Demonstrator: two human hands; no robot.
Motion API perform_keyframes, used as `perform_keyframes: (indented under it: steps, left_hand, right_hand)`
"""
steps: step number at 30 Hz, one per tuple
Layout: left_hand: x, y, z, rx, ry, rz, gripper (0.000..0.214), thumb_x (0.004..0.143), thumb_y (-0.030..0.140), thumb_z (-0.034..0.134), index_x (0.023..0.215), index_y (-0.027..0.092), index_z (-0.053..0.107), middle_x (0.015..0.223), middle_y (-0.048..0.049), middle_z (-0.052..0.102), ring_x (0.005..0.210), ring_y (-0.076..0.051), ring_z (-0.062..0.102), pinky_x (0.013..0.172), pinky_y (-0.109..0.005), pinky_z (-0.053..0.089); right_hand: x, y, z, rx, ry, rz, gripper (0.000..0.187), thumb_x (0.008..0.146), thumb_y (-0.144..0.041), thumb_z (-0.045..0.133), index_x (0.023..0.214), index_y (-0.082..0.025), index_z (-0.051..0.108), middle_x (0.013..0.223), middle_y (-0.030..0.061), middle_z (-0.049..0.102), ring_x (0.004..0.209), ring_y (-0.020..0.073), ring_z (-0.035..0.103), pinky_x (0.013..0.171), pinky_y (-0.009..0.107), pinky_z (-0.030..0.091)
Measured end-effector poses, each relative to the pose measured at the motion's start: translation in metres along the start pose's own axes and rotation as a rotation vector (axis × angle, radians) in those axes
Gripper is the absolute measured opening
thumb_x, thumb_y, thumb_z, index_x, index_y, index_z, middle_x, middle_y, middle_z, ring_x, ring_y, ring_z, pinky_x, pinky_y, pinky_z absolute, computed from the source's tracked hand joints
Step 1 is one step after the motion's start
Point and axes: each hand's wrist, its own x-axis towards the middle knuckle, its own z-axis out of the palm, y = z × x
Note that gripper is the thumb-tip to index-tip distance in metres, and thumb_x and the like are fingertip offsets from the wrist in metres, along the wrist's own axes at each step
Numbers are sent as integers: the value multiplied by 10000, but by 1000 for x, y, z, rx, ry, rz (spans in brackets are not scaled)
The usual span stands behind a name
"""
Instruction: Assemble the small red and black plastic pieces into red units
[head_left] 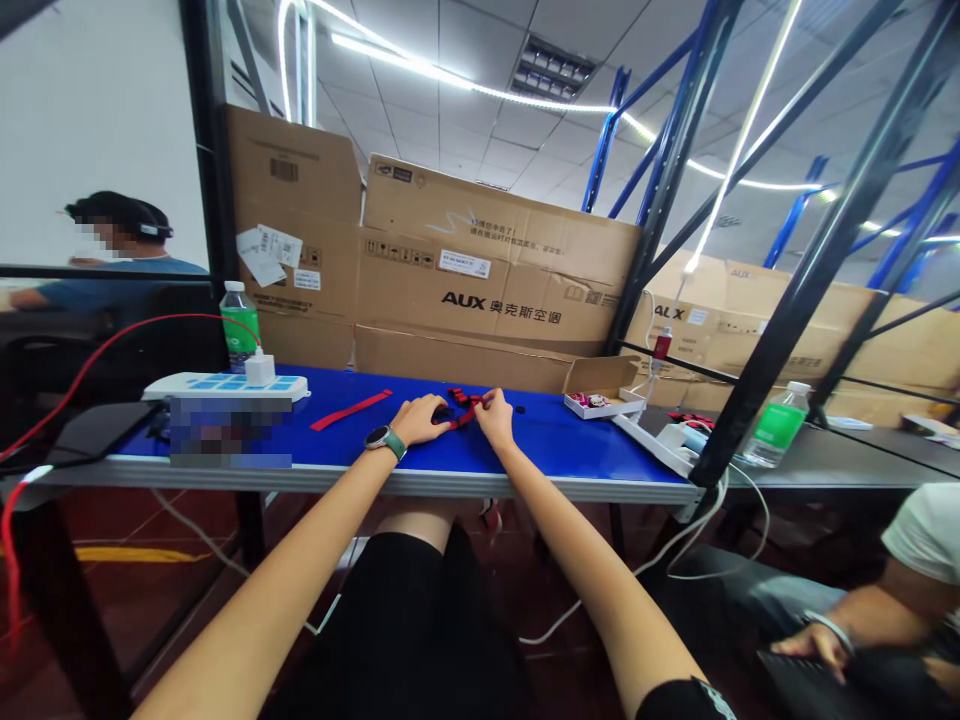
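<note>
Left hand point(414, 420), watch on wrist, and right hand point(493, 416) are close together at mid-tabletop point(525, 445), both reaching forward over a small red-and-black piece point(459, 408). Each grip is curled in, fingertips at the piece from either side; too small to tell if either is clamped on it. The piece lies just between the hands, near the tabletop's centre, with its long axis roughly left-right, slanted slightly up toward the right. Exact shape is hidden by the fingers and looks tangled.

Working it well means keeping it low on the tabletop, with both hands close and short finger moves so the small parts stay under control.

A flat red strap point(351, 410) lies left of the hands, slanting up to the right. Farther left are a power strip point(225, 388) and water bottle point(240, 325). Right of the hands is an open small box point(600, 403). A co-worker's hand point(810, 645) sits at lower right, well apart.
</note>
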Motion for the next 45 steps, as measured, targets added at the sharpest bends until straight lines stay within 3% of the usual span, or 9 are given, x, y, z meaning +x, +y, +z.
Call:
perform_keyframes:
  steps: [4,8,11,14,18,22,27,34,45]
  left_hand:
    - [-2,1,0,47,-43,-3,363,816,476,660,1097,248,686,1162,-83,690,1051,-275,652,878,-352,486]
    - [-2,0,-1,21,-62,51,310,811,454,673,1051,261,711,1095,-59,716,1008,-249,664,849,-324,489]
    - [1,-3,1,-40,-56,57,261,819,403,670,1020,253,741,1035,-57,741,959,-237,678,842,-314,493]
    - [6,-6,4,-144,-9,44,252,840,366,638,1005,221,761,989,-72,755,894,-231,685,825,-315,508]
    - [11,-9,5,-271,120,-6,255,854,317,603,994,178,764,994,-92,764,894,-232,691,849,-329,523]
    - [12,-10,1,-376,180,-32,274,864,332,584,1004,178,763,1009,-86,772,918,-228,705,887,-332,526]
    - [12,-9,-2,-374,179,-36,312,879,376,543,952,179,774,979,-84,779,902,-243,705,864,-331,520]
    - [10,-4,-4,-257,137,29,441,947,410,410,738,178,722,718,-48,729,699,-196,631,721,-267,461]
    - [9,-5,-5,-334,169,23,399,932,454,472,867,182,756,912,-58,774,845,-218,678,806,-276,485]
  right_hand:
    - [0,1,-9,-111,133,-27,152,770,-153,544,910,-209,558,780,41,672,728,202,648,697,277,479]
    - [1,-3,-11,-119,181,-68,313,776,-108,529,1080,-176,561,851,67,679,765,215,643,734,303,491]
    - [2,-5,-9,-69,119,-141,229,802,-117,545,1012,-181,608,837,53,678,763,204,636,747,297,500]
    - [3,-9,-7,-26,-8,-310,162,879,-143,533,947,-195,671,898,55,705,833,188,649,808,283,500]
    - [-1,-16,-4,-124,-185,-485,279,958,-137,481,1098,-217,709,1009,59,735,930,188,643,895,296,474]
    - [-8,-24,-5,-239,-245,-579,293,980,-149,477,1172,-183,696,1031,96,731,940,205,622,902,308,460]
    - [-10,-28,-8,-206,-220,-576,221,986,-271,529,1069,-212,725,981,86,735,922,206,644,887,297,466]
    - [-12,-32,-9,-170,-224,-546,201,982,-275,523,1011,-220,714,963,81,727,886,193,663,844,269,467]
    - [-11,-29,-7,-153,-257,-611,195,991,-258,519,1002,-203,706,934,80,702,855,180,646,822,259,462]
